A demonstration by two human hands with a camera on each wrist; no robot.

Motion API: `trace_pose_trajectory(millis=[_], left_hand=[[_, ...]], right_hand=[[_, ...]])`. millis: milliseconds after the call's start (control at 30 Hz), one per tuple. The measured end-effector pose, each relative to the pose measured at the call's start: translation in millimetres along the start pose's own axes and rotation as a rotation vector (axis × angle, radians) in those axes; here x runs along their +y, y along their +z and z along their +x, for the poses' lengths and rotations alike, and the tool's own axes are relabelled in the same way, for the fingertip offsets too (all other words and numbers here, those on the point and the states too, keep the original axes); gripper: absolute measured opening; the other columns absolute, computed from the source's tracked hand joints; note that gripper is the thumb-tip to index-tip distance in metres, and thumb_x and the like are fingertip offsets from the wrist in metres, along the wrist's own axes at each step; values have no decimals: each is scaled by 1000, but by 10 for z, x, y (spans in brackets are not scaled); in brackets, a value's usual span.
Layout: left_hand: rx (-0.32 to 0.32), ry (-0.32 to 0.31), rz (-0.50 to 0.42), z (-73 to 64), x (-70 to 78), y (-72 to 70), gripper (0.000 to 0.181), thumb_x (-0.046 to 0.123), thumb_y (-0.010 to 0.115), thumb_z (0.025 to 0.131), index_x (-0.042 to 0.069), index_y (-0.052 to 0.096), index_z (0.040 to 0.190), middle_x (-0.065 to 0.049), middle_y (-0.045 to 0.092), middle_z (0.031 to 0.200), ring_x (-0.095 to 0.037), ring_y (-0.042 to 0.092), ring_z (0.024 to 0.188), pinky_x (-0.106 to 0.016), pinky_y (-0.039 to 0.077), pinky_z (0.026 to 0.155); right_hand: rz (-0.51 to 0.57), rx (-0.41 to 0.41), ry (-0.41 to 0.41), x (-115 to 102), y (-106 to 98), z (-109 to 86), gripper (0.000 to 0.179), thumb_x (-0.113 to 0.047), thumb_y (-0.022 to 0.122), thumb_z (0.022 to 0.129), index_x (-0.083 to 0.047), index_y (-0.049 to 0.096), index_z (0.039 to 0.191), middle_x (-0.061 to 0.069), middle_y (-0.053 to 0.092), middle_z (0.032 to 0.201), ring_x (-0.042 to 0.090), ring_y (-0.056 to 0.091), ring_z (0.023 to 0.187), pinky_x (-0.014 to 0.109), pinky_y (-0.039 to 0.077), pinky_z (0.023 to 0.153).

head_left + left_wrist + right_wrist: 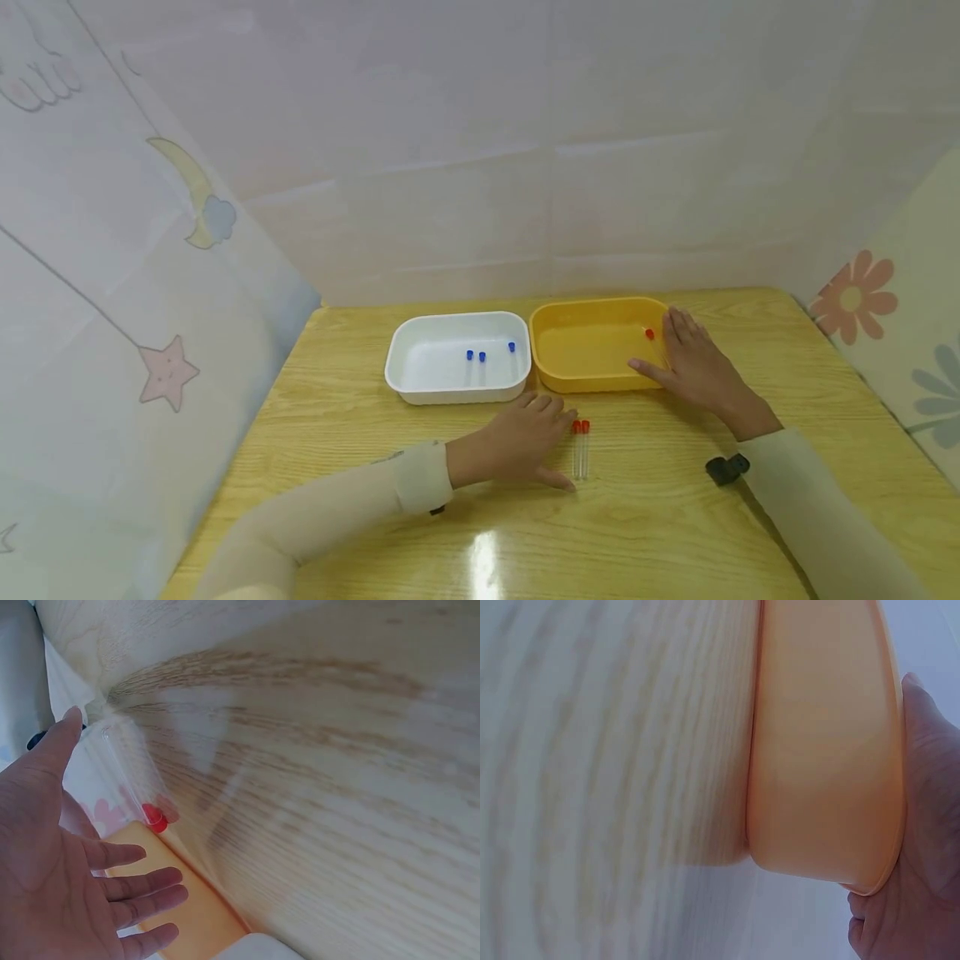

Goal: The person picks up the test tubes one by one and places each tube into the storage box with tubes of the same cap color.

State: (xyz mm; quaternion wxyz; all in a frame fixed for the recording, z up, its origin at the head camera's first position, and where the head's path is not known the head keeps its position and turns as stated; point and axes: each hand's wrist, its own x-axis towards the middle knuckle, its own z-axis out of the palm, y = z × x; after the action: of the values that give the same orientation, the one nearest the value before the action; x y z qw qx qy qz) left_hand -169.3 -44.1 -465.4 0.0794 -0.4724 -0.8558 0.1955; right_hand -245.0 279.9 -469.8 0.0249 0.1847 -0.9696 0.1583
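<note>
Two clear tubes with red caps (581, 450) lie side by side on the wooden table. My left hand (521, 437) is spread just left of them, fingers extended and palm bare in the left wrist view, with a red cap (154, 818) beyond the fingers. My right hand (697, 367) rests at the front right corner of the yellow tray (592, 384), fingers straight along its right side and thumb stretched over the front rim. Inside that tray, a red-capped tube (649, 333) lies near the hand, partly hidden.
A white tray (457, 397) stands left of the yellow one, with three blue-capped tubes (482, 357) inside. Behind the table hangs a pale sheet (450, 208). A small black clip (727, 469) sits by the right sleeve.
</note>
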Motion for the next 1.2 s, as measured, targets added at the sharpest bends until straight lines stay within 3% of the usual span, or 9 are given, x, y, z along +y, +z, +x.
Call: trace_pose_trajectory(millis=[300,600,933,1200], left_hand=[[-21,-2,-9,58,24,55,107,93,32,81,13,47,151,-2,54,131,-19,52,117,-38,43,102],[11,6,5,63,42,51,104,93,35,81,13,52,144,0,57,125,-17,55,111,-34,44,96],[-15,-4,-47,97,57,39,100,92,37,81,14,53,142,0,54,122,-16,54,107,-31,44,89],[-7,-17,-46,88,86,50,91,87,40,86,15,55,138,1,54,118,-16,54,102,-31,43,89]], right_hand=[[21,7,7,26,24,6,106,-63,48,101,16,2,155,30,-11,164,50,-4,151,61,0,120],[9,15,-11,-25,-3,7,105,-62,49,101,17,4,154,32,-9,163,51,-2,151,63,3,119],[18,10,-3,-2,16,15,107,-62,49,100,16,2,154,30,-11,164,51,-4,151,63,1,119],[32,2,17,18,31,17,108,-64,49,99,14,0,155,28,-14,164,48,-8,152,62,-1,120]])
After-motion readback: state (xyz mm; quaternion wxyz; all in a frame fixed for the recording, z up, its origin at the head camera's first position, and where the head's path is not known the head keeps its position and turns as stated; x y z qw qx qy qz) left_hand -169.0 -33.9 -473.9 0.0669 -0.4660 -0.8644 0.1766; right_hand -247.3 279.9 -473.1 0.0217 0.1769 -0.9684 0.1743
